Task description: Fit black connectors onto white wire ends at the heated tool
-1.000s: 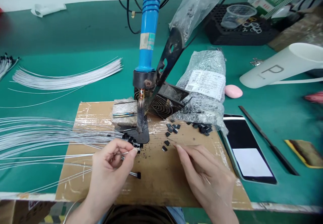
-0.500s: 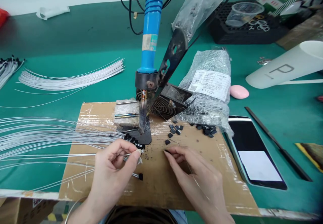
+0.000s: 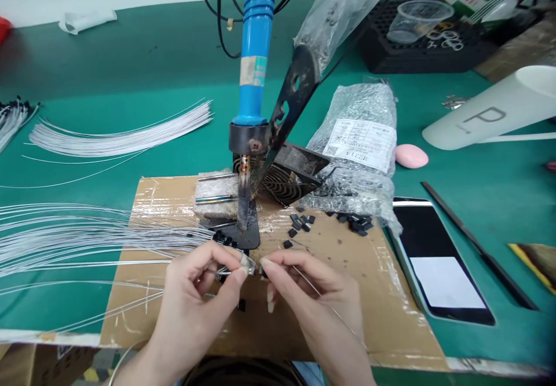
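Observation:
My left hand (image 3: 202, 296) is closed in a pinch on the end of a thin white wire, its fingertips just below the soldering iron's tip. Facing it closely, my right hand (image 3: 317, 299) pinches a small black connector (image 3: 262, 271), mostly covered by the fingers. A thin silvery strand (image 3: 332, 308) runs from between the right fingers across the back of that hand. Many white wires (image 3: 87, 238) with black ends lie to the left. Above the hands stands a blue soldering iron (image 3: 256, 50) in a black holder, pointing down.
Loose black connectors (image 3: 299, 222) lie on the cardboard sheet (image 3: 347, 310). A small fan (image 3: 282, 183) and a bubble-wrap package (image 3: 360, 142) sit behind. A phone (image 3: 438, 224), a dark flat tool (image 3: 482, 252) and a white cup (image 3: 490, 110) are at right. Another wire bundle (image 3: 121, 137) lies at left.
My right hand has moved left with the black connector, so its fingertips now almost meet those of my left hand. The left hand has shifted slightly right, still pinching.

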Motion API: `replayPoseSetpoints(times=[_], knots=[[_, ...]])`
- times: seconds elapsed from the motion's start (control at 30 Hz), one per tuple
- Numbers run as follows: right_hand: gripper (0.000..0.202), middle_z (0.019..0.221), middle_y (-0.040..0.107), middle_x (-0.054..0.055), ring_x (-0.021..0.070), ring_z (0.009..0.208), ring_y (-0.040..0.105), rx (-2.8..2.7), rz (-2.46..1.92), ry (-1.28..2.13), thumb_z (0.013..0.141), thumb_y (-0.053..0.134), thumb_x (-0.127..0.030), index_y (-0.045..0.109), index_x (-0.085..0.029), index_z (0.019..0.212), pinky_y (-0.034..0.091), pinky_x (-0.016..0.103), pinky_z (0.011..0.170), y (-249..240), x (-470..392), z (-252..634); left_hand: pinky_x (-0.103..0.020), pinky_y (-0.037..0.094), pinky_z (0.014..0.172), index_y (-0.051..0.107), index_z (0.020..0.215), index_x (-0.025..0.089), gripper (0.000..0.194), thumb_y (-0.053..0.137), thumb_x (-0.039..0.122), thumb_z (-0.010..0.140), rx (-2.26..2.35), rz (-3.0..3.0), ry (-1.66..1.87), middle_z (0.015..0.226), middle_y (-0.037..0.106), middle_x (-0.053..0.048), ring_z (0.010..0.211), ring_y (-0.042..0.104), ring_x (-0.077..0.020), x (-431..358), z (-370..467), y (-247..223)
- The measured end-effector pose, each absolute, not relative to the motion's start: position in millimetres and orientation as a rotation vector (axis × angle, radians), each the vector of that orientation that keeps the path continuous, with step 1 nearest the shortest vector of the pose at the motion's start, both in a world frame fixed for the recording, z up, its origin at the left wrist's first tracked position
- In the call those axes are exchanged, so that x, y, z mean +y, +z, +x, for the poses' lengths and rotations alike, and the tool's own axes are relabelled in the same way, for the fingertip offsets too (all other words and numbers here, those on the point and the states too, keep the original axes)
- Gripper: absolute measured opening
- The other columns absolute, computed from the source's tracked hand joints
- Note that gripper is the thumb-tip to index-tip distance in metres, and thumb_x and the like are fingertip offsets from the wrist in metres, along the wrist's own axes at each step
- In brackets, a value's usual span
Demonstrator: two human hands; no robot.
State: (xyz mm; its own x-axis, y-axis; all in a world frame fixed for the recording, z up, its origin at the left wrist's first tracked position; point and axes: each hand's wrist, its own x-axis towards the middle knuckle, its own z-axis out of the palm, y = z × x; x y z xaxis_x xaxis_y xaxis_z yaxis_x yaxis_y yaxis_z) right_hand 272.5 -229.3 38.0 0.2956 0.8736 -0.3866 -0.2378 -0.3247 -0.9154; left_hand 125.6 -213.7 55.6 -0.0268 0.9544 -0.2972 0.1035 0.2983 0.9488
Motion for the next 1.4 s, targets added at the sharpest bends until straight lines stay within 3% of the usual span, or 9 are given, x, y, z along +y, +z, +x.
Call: replayPoseSetpoints(times=[0.3, 0.73, 0.93, 1.03, 1.1, 1.17, 1.27, 1.33, 1.4], knots=[[0.014, 0.049, 0.066, -0.003, 0.0106, 0.043, 0.057, -0.627, -1.479, 1.306, 0.076, 0.088, -0.035, 0.083, -0.024, 0.069, 0.051, 0.019, 0.046, 40, -229, 265, -0.020, 0.052, 0.065, 0.073, 0.071, 0.019, 0.010, 0.081, 0.015, 0.076, 1.401, 0.989, 0.939, 0.081, 0.078, -0.002, 0.073, 0.070, -0.0143, -212, 124, 56], [0.014, 0.060, 0.063, -0.003, 0.0111, 0.049, 0.055, -0.876, -1.436, 1.153, 0.090, 0.081, -0.032, 0.083, -0.024, 0.079, 0.050, 0.020, 0.048, 29, -234, 267, -0.017, 0.053, 0.063, 0.072, 0.072, 0.019, 0.012, 0.077, 0.013, 0.082, 1.316, 1.059, 0.944, 0.082, 0.079, -0.002, 0.071, 0.072, -0.0128, -211, 120, 47], [0.044, 0.079, 0.056, 0.002, 0.0185, 0.064, 0.058, -1.191, -1.470, 0.931, 0.110, 0.044, -0.048, 0.078, -0.028, 0.129, 0.052, 0.029, 0.060, 19, -240, 282, -0.020, 0.050, 0.065, 0.070, 0.070, 0.018, 0.011, 0.077, 0.017, 0.079, 1.418, 1.006, 0.919, 0.081, 0.077, -0.002, 0.073, 0.069, -0.0132, -208, 126, 55], [0.043, 0.076, 0.058, -0.001, 0.0175, 0.059, 0.054, -1.093, -1.503, 1.006, 0.112, 0.039, -0.048, 0.071, -0.031, 0.136, 0.047, 0.029, 0.057, 19, -245, 281, -0.023, 0.050, 0.064, 0.070, 0.070, 0.019, 0.011, 0.077, 0.019, 0.079, 1.443, 1.048, 0.917, 0.081, 0.077, -0.004, 0.071, 0.067, -0.0148, -205, 127, 54], [0.034, 0.069, 0.057, -0.004, 0.0160, 0.056, 0.049, -1.000, -1.543, 1.027, 0.112, 0.043, -0.045, 0.066, -0.031, 0.133, 0.042, 0.028, 0.055, 20, -248, 279, -0.024, 0.049, 0.062, 0.070, 0.070, 0.019, 0.011, 0.075, 0.019, 0.079, 1.473, 1.107, 0.914, 0.082, 0.077, -0.004, 0.069, 0.066, -0.0148, -204, 126, 51], [0.020, 0.067, 0.054, -0.005, 0.0156, 0.057, 0.046, -0.991, -1.602, 0.987, 0.110, 0.049, -0.039, 0.065, -0.028, 0.112, 0.037, 0.028, 0.054, 21, -249, 280, -0.024, 0.048, 0.060, 0.069, 0.070, 0.019, 0.011, 0.074, 0.018, 0.081, 1.479, 1.174, 0.920, 0.081, 0.077, -0.004, 0.069, 0.067, -0.0152, -203, 125, 48], [0.030, 0.070, 0.046, -0.003, 0.0153, 0.058, 0.042, -1.155, -1.587, 0.908, 0.108, 0.051, -0.031, 0.049, -0.025, 0.079, 0.034, 0.029, 0.053, 22, -246, 284, -0.024, 0.048, 0.059, 0.068, 0.071, 0.020, 0.012, 0.071, 0.017, 0.082, 1.471, 1.250, 0.926, 0.081, 0.077, -0.004, 0.072, 0.069, -0.0165, -202, 123, 44], [0.031, 0.074, 0.048, -0.002, 0.0153, 0.063, 0.048, -1.304, -1.479, 0.848, 0.107, 0.051, -0.025, 0.046, -0.025, 0.076, 0.040, 0.027, 0.057, 22, -242, 285, -0.024, 0.046, 0.058, 0.068, 0.073, 0.020, 0.011, 0.069, 0.018, 0.084, 1.490, 1.278, 0.919, 0.083, 0.078, -0.004, 0.075, 0.070, -0.0175, -200, 122, 43], [0.025, 0.088, 0.064, 0.002, 0.0168, 0.081, 0.064, -1.390, -1.398, 0.786, 0.105, 0.054, -0.018, 0.051, -0.025, 0.081, 0.051, 0.026, 0.072, 23, -239, 284, -0.024, 0.044, 0.056, 0.068, 0.073, 0.020, 0.011, 0.068, 0.019, 0.084, 1.509, 1.305, 0.893, 0.084, 0.078, -0.005, 0.076, 0.071, -0.0185, -198, 121, 43]])
